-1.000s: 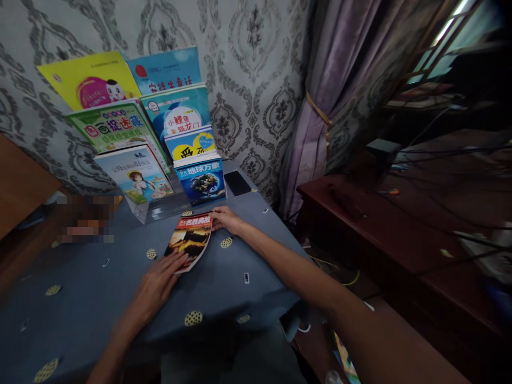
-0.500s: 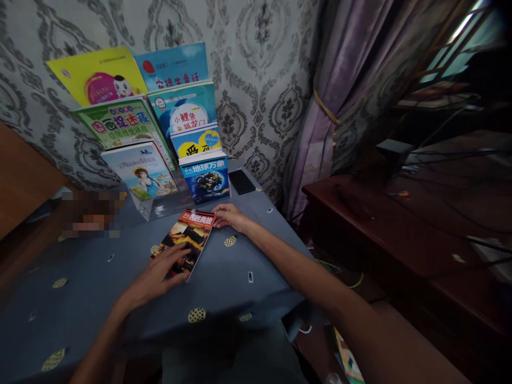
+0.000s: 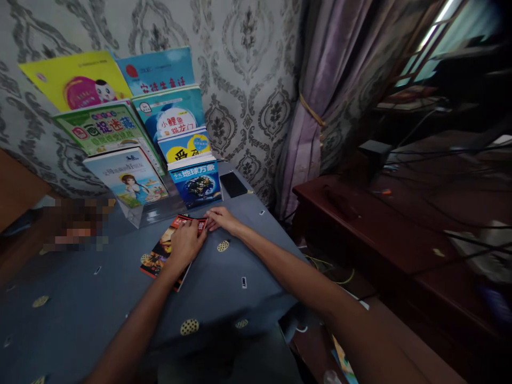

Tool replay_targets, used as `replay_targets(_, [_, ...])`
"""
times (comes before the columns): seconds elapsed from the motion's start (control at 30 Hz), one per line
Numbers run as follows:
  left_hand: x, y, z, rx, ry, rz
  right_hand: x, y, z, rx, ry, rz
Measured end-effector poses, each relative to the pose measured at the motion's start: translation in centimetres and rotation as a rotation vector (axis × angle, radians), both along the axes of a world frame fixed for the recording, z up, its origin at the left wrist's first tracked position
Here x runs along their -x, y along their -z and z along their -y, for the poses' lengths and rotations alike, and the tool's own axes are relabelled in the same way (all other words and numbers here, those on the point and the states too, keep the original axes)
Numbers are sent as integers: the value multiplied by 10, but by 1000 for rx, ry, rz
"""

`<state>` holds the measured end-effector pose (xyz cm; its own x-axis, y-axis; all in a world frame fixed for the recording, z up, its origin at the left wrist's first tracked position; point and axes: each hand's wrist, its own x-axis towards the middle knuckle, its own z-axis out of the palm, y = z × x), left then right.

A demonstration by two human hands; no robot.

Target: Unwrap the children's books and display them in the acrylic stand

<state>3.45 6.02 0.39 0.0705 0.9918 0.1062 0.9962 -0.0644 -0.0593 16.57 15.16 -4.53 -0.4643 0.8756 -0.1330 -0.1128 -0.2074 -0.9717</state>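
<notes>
A book (image 3: 160, 248) with a dark, orange and red cover lies on the cloth-covered table (image 3: 224, 298). Across its upper part rests my left hand (image 3: 186, 242), palm down with the fingers stretched out, hiding much of the title. My right hand (image 3: 221, 220) has its fingers pinched at the book's top right corner. Just behind stands a clear rack (image 3: 150, 213) filled with several children's books, among them a blue book (image 3: 198, 184) with a globe on its cover and a white-and-blue book (image 3: 130, 181) with a drawn figure.
A black phone-like slab (image 3: 234, 184) lies right of the rack. Beyond the table's right edge is a dark red wooden cabinet (image 3: 344, 229) with cables. A tied purple curtain (image 3: 304, 122) hangs by the patterned wall. A blurred-out patch (image 3: 80, 221) covers something at left.
My left hand has slid up the book from its lower part to near the title. My right hand stays at the top right corner. The view has shifted slightly.
</notes>
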Motion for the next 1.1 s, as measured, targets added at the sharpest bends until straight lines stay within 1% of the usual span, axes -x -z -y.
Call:
replay_targets(0.23, [3,6,0,-59,10,-1,-1,-2,1,35,-10,-10])
replay_targets(0.4, [2,6,0,-76,6,3,-3,-4,3,35,-10,-19])
replay_targets(0.6, [1,5,3,-72,32,1,-1,4,-1,-8,-32,-23])
replay_targets(0.7, [5,3,8,-43,71,11,1,8,-2,-37,-20,-3])
replay_targets(0.77, [12,2,16,2,116,31,2,10,-2,-41,-15,5])
replay_targets(0.87, [25,3,38,50,148,40,3,11,-1,-34,-24,0])
replay_targets(1.03, [48,14,85,13,21,-32,4,11,0,0,-28,-59])
replay_targets(1.1, [55,18,100,-5,-6,-48,5,11,0,23,-31,-85])
